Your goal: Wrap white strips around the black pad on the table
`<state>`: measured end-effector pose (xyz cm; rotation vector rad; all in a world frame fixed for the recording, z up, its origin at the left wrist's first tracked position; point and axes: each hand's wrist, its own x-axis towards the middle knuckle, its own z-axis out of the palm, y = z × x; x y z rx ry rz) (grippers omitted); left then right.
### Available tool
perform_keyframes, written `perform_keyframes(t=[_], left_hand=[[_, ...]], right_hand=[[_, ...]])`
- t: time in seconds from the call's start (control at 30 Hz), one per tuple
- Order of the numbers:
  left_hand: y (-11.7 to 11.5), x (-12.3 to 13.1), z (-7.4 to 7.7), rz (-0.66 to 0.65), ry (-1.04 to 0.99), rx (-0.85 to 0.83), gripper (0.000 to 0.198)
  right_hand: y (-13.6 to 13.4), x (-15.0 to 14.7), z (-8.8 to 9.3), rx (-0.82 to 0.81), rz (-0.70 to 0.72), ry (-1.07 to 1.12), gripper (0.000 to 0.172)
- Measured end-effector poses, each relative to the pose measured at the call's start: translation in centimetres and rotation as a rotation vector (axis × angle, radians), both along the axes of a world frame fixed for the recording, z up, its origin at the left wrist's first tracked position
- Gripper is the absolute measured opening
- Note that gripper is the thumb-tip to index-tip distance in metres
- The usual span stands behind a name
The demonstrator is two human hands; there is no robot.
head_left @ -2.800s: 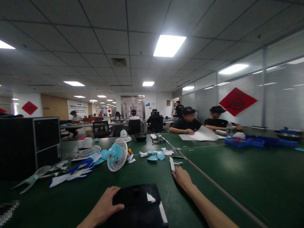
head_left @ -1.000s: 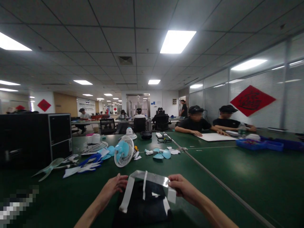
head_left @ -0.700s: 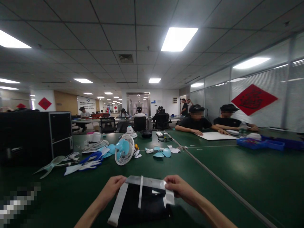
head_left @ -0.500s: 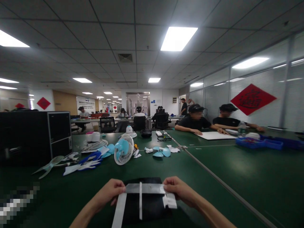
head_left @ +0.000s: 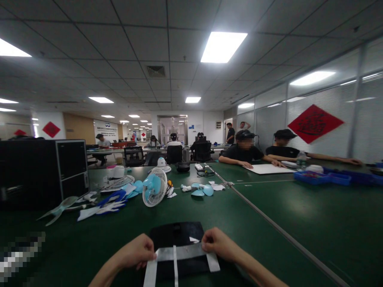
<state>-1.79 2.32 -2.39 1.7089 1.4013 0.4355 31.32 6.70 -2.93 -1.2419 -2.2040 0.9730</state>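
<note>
Both my hands grip a silvery-grey band (head_left: 193, 252) by its two ends. At its left end my left hand (head_left: 138, 250) is closed, thumb and fingers pinching the corner. My right hand (head_left: 220, 244) pinches the right end. A wide white strip (head_left: 150, 273) hangs towards me from the left, a thin white strip (head_left: 175, 266) crosses the middle, and a short white piece (head_left: 213, 263) hangs at the right. Behind and below the band is a flat black object (head_left: 163, 235), its kind unclear. A small white scrap (head_left: 194, 240) shows by my right fingers.
Beyond my hands stand a small white-and-blue fan (head_left: 154, 187), blue fan blades (head_left: 202, 189) and white-blue gloves (head_left: 111, 206). A black computer case (head_left: 73, 167) stands left. Two people sit across at right, near a white board (head_left: 267, 169) and blue trays (head_left: 312, 176).
Both hands have drawn the grey band nearer to me and lower, uncovering the far part of the black object. One person at right has stretched an arm further out to the right.
</note>
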Motion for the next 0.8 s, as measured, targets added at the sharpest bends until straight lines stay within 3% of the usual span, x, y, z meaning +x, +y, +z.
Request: perform_keyframes(t=[0.27, 0.5, 0.8], left_hand=[[-0.4, 0.5, 0.8, 0.037, 0.07, 0.012, 0.031], [-0.9, 1.0, 1.3, 0.056, 0.161, 0.031, 0.027], [-1.4, 1.5, 1.8, -0.013, 0.304, 0.232, 0.02]], right_hand=[[0.3, -0.1, -1.0, 0.075, -0.04, -0.026, 0.017], [-0.5, -0.6, -0.2, 0.122, -0.061, -0.064, 0.015], [-0.9, -0.8, 0.1, 0.169, -0.076, -0.115, 0.017]])
